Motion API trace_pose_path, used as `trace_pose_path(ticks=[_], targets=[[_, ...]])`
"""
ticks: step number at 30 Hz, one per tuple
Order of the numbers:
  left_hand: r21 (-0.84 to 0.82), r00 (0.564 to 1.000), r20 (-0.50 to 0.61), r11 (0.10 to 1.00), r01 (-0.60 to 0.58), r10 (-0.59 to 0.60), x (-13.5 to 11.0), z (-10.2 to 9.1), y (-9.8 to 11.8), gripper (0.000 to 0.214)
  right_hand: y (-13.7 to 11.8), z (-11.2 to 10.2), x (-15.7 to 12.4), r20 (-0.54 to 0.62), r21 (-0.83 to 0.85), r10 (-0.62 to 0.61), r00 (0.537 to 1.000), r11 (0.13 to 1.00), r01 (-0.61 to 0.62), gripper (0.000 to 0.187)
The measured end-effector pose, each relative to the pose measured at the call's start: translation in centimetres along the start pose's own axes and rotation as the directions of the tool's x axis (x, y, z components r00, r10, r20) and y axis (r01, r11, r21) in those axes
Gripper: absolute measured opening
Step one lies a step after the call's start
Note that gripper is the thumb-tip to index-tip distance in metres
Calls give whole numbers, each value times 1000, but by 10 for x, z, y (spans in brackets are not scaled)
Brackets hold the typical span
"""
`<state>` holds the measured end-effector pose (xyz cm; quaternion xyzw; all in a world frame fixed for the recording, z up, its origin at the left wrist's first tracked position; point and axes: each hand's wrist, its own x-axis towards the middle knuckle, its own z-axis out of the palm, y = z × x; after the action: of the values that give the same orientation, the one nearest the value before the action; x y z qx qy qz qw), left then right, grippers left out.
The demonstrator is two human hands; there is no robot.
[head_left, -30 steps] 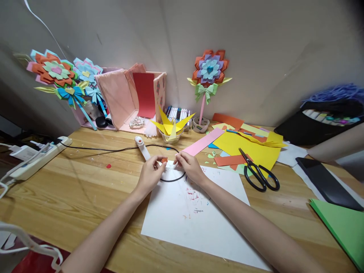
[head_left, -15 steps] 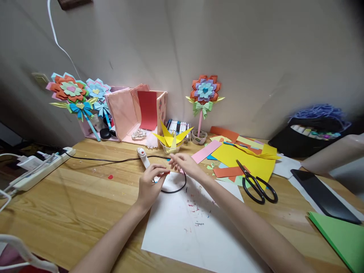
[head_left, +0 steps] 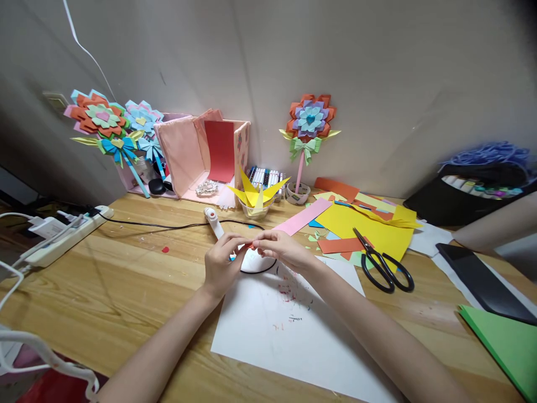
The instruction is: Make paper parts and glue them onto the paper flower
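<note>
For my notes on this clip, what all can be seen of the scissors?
The scissors have dark, metal-looking blades and large black handle loops. They lie with the blades nearly closed, pointing away from the person and slightly left. The blades cross an orange strip and a yellow sheet; the loops reach onto the wooden table. Neither the left hand nor the right hand touches them.

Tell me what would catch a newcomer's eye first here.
Probably the bright paper flower right of the pink box. Next, near the far edge of the white sheet, the left hand pinching a small orange piece and the right hand meeting it. Then the black scissors, blades over yellow paper.
</note>
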<state>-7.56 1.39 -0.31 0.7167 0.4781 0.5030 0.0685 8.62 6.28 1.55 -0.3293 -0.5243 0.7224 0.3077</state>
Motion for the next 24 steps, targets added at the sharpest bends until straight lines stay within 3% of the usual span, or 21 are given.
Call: trace_pose_path(ticks=[4, 7, 11, 14, 24], targets=[[-36, 996, 49, 997, 73, -72, 3, -2, 5, 15, -2, 0, -2, -22, -57, -7, 1000, 998, 5, 15], [-94, 972, 131, 974, 207, -194, 8, -4, 7, 25, -9, 0, -4, -75, -177, -70, 995, 983, 56, 14], [-255, 879, 285, 854, 454, -382, 12, -4, 5, 23, -17, -1, -7, -93, -333, -131, 987, 938, 93, 12], [-322, 815, 388, 765, 558, -431, 13, -2, 3, 25, -17, -2, -8, -64, -411, -154, 986, 904, 115, 13], [-464, 739, 339, 580, 670, -582, 16, 0, 5, 27, -14, 1, -8, -65, -398, -150, 987, 911, 112, 20]])
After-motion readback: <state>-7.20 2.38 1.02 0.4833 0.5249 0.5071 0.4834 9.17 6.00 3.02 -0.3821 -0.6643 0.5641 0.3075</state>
